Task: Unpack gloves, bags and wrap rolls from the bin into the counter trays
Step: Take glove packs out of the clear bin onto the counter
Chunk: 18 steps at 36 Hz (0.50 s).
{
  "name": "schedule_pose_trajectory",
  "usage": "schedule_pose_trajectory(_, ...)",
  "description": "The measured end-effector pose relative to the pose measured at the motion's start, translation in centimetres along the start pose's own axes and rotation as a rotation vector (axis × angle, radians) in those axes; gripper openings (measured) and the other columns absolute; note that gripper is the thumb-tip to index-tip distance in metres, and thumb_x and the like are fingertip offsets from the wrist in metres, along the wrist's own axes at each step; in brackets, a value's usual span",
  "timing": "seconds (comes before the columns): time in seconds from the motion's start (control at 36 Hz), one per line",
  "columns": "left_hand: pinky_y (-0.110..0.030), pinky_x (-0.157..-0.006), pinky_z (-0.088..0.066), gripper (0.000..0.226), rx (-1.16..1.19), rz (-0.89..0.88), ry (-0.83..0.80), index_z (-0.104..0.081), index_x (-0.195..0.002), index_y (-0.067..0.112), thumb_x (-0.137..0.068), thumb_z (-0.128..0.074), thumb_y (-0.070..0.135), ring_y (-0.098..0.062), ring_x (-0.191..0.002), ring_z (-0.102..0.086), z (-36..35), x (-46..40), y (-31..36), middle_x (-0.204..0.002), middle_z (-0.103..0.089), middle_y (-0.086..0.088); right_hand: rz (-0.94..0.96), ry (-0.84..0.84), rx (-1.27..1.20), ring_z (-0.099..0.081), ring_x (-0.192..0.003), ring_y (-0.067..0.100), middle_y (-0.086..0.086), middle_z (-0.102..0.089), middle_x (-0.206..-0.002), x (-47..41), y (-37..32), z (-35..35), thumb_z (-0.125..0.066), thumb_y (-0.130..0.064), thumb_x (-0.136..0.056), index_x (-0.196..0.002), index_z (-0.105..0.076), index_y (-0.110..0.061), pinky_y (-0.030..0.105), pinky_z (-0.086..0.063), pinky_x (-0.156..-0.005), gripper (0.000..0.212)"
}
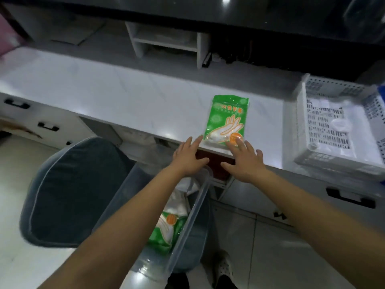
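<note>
A green pack of disposable gloves (pixel 228 119) lies flat on the white counter (pixel 125 97), near its front edge. My right hand (pixel 244 161) is spread open, its fingertips resting on the pack's near end. Just left of the pack, my left hand (pixel 190 158) is also open and holds nothing. Below my arms stands a clear plastic bin (pixel 187 226) on a chair, with another green glove pack (pixel 166 230) and white bags (pixel 177 201) inside. A white perforated tray (pixel 333 126) holding clear wrapped items sits on the counter at the right.
A grey cushioned chair (pixel 70 190) carries the bin. A small white shelf unit (pixel 166 42) stands at the back of the counter. Drawers with black handles (pixel 350 198) run under the counter. A blue tray edge (pixel 379 105) shows at the far right.
</note>
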<state>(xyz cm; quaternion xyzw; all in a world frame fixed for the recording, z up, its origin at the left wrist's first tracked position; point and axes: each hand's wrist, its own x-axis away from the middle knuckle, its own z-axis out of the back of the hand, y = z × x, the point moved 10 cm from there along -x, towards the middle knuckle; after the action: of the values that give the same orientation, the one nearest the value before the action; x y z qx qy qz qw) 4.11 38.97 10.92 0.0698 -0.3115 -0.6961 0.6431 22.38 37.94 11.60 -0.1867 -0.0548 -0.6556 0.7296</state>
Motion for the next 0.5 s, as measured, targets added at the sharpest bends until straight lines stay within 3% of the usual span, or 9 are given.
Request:
schedule_pose_trajectory(0.08,-0.046,-0.121,-0.020,0.079,0.194,0.045,0.126,-0.019,-0.155,0.040,-0.089,-0.063,0.045,-0.025,-0.151,-0.014,0.9,5.3,-4.1,-0.165,-0.017,-0.006,0.141,0.065,0.002,-0.009,-0.152,0.026,0.002,-0.009,-0.167,1.5,-4.0,-0.1,-0.051,-0.059,-0.089,-0.154,-0.019,-0.038,0.055,-0.015,-0.116,0.075)
schedule_pose_trajectory(0.17,-0.044,-0.119,-0.024,0.082,0.229,0.219,0.191,-0.021,-0.156,0.032,-0.088,-0.066,0.037,-0.026,-0.149,-0.020,-1.3,11.7,-10.8,-0.163,-0.021,-0.008,0.276,0.023,0.021,-0.007,-0.152,0.025,0.001,-0.011,-0.166,4.2,-7.7,-3.4,-0.045,-0.061,-0.086,-0.154,-0.019,-0.038,0.055,-0.014,-0.117,0.076)
schedule_pose_trajectory(0.28,-0.044,-0.117,-0.026,0.090,0.257,0.670,0.116,-0.014,-0.158,0.027,-0.085,-0.067,0.038,-0.029,-0.149,-0.020,-8.3,21.5,-21.4,-0.164,-0.019,-0.010,0.438,-0.228,0.088,0.004,-0.153,0.025,-0.001,-0.005,-0.167,8.5,-12.8,-13.1,-0.045,-0.056,-0.089,-0.155,-0.016,-0.038,0.058,-0.006,-0.118,0.075)
schedule_pose_trajectory(0.36,-0.047,-0.115,-0.030,0.096,0.332,0.867,0.006,-0.010,-0.158,0.024,-0.083,-0.067,0.044,-0.035,-0.147,-0.024,-13.5,27.6,-25.8,-0.162,-0.020,-0.014,0.486,-0.475,0.198,0.008,-0.152,0.027,-0.001,0.001,-0.167,11.2,-14.7,-20.7,-0.050,-0.051,-0.088,-0.155,-0.013,-0.038,0.061,-0.001,-0.118,0.078)
schedule_pose_trajectory(0.42,-0.048,-0.113,-0.033,0.097,0.466,0.961,0.014,-0.013,-0.157,0.024,-0.081,-0.069,0.043,-0.037,-0.144,-0.029,-15.9,30.5,-27.8,-0.159,-0.026,-0.017,0.508,-0.587,0.239,0.006,-0.152,0.029,0.002,0.000,-0.167,11.8,-15.7,-24.5,-0.052,-0.055,-0.086,-0.156,-0.014,-0.035,0.063,0.000,-0.117,0.081)
schedule_pose_trajectory(0.5,-0.049,-0.112,-0.037,0.100,0.824,1.082,0.154,-0.023,-0.155,0.025,-0.070,-0.074,0.040,-0.034,-0.139,-0.039,-18.2,33.0,-29.7,-0.156,-0.036,-0.013,0.497,-0.647,0.264,-0.005,-0.152,0.029,0.005,-0.013,-0.165,10.8,-17.6,-28.3,-0.055,-0.057,-0.084,-0.154,-0.022,-0.033,0.060,-0.007,-0.118,0.081)
